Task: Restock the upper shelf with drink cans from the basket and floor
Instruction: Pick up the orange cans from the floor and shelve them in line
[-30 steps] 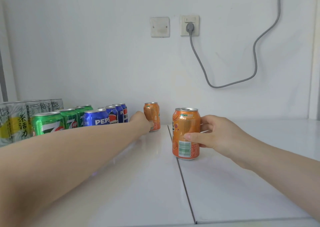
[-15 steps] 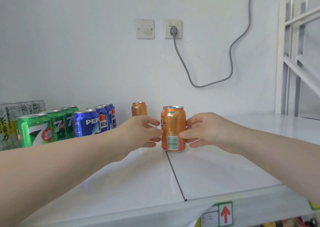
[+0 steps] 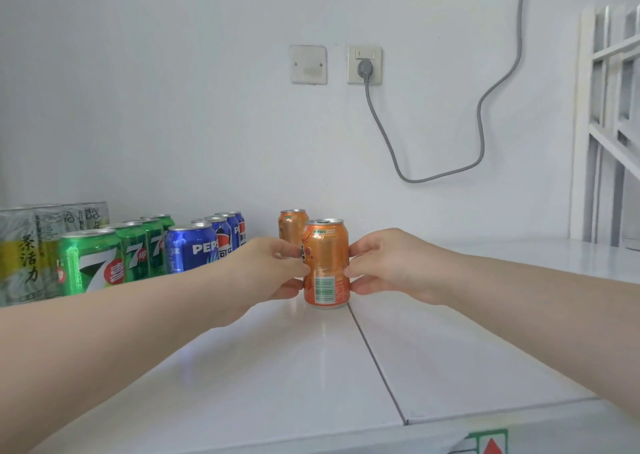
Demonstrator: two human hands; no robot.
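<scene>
Left: rows of tea cans, 7up cans and Pepsi cans block the shelf toward the wall
Centre: rear orange can stands just behind the front orange can
Right: shelf lies open up to the white frame

1 camera sits on my head, facing forward and slightly down across the white upper shelf to the wall behind. My forearms enter from the 2 bottom corners. My left hand and right hand grip the front orange can mid-frame, at arm's reach.
</scene>
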